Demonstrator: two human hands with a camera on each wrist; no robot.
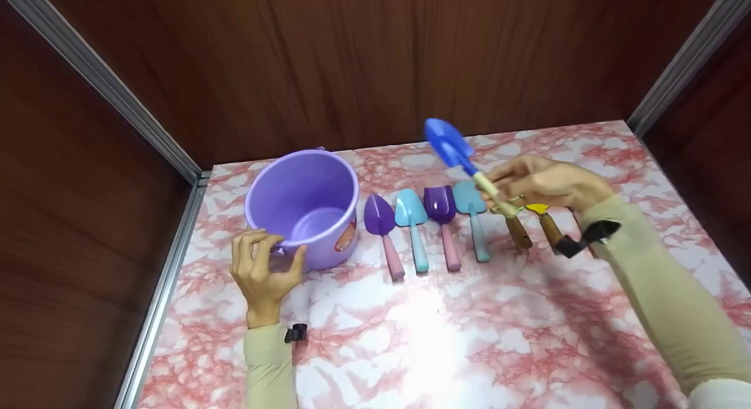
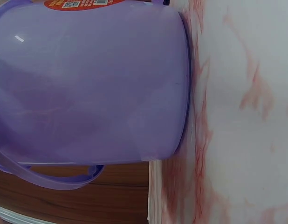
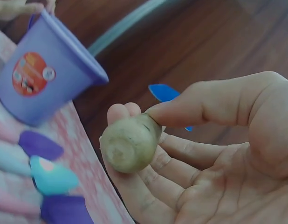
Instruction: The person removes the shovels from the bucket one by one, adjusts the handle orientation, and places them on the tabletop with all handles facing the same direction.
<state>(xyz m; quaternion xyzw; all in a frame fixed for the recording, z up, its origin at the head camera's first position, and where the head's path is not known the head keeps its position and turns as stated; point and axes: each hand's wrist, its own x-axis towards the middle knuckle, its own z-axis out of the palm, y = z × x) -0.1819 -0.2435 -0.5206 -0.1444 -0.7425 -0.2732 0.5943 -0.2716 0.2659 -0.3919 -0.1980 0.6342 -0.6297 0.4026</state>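
My left hand grips the near-left rim of a purple bucket, which stands upright on the table. In the left wrist view the bucket's side wall fills much of the picture, its handle hanging along one side. Raised above the row of tools, my right hand pinches a small blue shovel by its pale wooden handle, blade pointing up and left. The right wrist view shows the handle's rounded end between thumb and fingers, with the blue blade mostly hidden behind the thumb.
Right of the bucket lie a purple trowel, a light blue trowel, a purple scoop and a blue-grey spade. Wooden-handled tools, one with a yellow head, lie partly under my right hand. Brown panels enclose the table.
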